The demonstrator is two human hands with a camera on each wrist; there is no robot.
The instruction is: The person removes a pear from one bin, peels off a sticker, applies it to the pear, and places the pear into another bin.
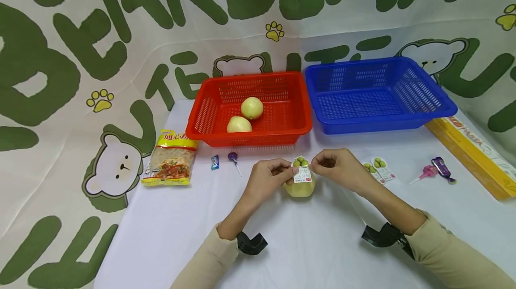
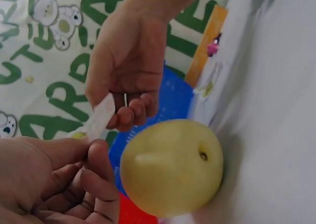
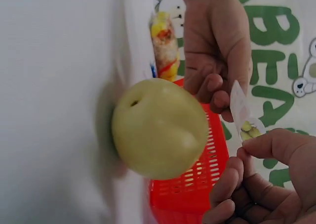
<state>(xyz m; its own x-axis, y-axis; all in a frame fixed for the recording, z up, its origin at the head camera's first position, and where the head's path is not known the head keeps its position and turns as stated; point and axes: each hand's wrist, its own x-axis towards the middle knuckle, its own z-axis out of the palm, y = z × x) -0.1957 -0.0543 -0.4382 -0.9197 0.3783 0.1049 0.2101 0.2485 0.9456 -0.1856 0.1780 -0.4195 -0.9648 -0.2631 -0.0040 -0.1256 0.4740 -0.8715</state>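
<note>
A white label sticker [image 1: 303,176] printed with green fruit is held up between both hands. My left hand [image 1: 268,176] pinches its left side between thumb and fingers. My right hand [image 1: 336,168] pinches the opposite edge with the thumb and forefinger, as the right wrist view shows. Just beneath the label, a pale yellow-green apple [image 1: 299,191] rests on the white cloth; in the left wrist view the apple [image 2: 170,169] stands apart from both hands. More fruit-printed labels [image 1: 379,170] lie on the cloth to the right of my right hand.
Two pale apples [image 1: 251,108] sit in a red basket [image 1: 250,139] behind. Right of it stands a blue basket [image 1: 379,124], beside an orange pasta box [image 1: 479,163]. A pasta bag [image 1: 171,159], a small blue packet [image 1: 215,162] and lollipops [image 1: 232,156] lie around.
</note>
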